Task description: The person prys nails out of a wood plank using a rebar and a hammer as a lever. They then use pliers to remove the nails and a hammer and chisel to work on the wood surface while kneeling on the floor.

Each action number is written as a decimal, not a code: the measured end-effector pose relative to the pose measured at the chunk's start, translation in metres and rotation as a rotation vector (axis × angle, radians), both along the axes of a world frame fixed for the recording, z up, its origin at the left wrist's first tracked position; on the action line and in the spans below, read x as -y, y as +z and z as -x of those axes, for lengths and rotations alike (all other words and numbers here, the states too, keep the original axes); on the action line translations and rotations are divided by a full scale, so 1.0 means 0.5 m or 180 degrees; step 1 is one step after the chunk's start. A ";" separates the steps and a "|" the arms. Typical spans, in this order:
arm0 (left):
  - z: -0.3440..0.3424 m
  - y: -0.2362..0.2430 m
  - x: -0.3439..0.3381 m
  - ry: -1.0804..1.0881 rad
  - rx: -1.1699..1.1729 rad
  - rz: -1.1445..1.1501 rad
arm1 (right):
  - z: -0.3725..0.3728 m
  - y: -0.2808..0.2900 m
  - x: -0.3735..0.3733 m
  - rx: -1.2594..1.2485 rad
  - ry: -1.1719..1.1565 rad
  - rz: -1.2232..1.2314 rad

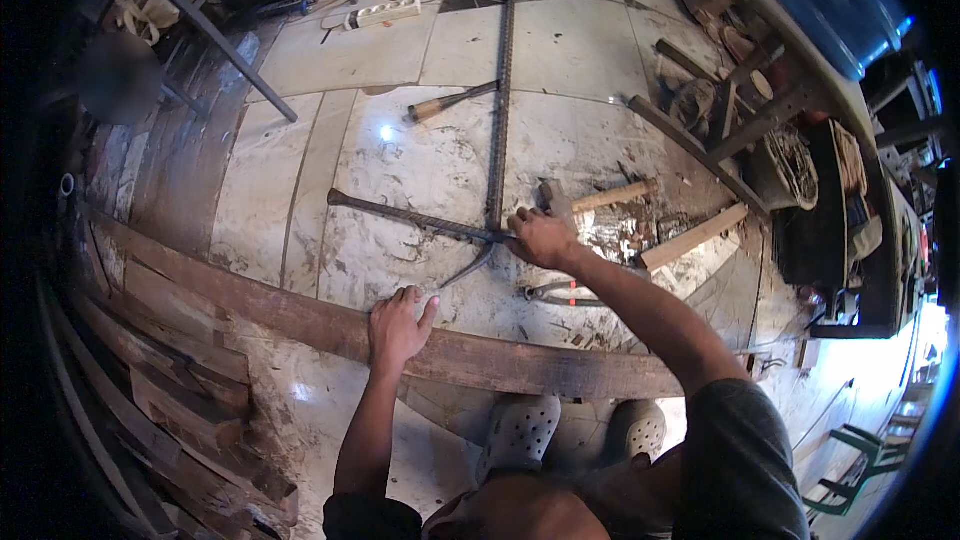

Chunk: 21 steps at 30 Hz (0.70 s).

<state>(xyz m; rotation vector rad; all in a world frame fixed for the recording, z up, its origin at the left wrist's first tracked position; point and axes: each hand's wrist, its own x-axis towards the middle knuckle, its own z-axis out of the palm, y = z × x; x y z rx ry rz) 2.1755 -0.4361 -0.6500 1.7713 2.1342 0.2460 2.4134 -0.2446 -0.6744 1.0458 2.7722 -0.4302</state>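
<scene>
My right hand (543,237) is closed around the right end of a dark metal pry bar (410,217), whose flared tip points left. A thin curved dark piece (468,268) slants down-left from near that grip; whether it belongs to the bar I cannot tell. My left hand (400,325) rests with fingers apart on a long brown wooden beam (300,318), holding nothing. A long ribbed bar (503,100) with a hooked far end runs away from my right hand. Just beyond this hand lies a wooden-handled hammer (615,196), and nearer me are pincers (567,294).
A wooden-handled chisel (440,105) lies left of the ribbed bar. To the right are a wood offcut (695,237) and a cluttered bench (790,130). A white power strip (383,12) is farther off. Timber planks (190,400) are stacked at left; a green chair (860,460) stands lower right.
</scene>
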 end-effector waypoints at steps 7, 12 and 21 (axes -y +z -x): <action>0.005 -0.007 -0.010 -0.0013 0.0242 -0.0140 | 0.004 -0.005 -0.025 0.0505 0.0405 -0.0414; 0.014 0.003 -0.003 -0.0041 0.0071 0.0071 | -0.137 0.038 -0.117 0.0596 -0.0924 0.0309; -0.007 -0.009 -0.036 0.0054 0.0566 0.0640 | -0.260 -0.107 -0.120 0.1682 -0.0784 -0.0670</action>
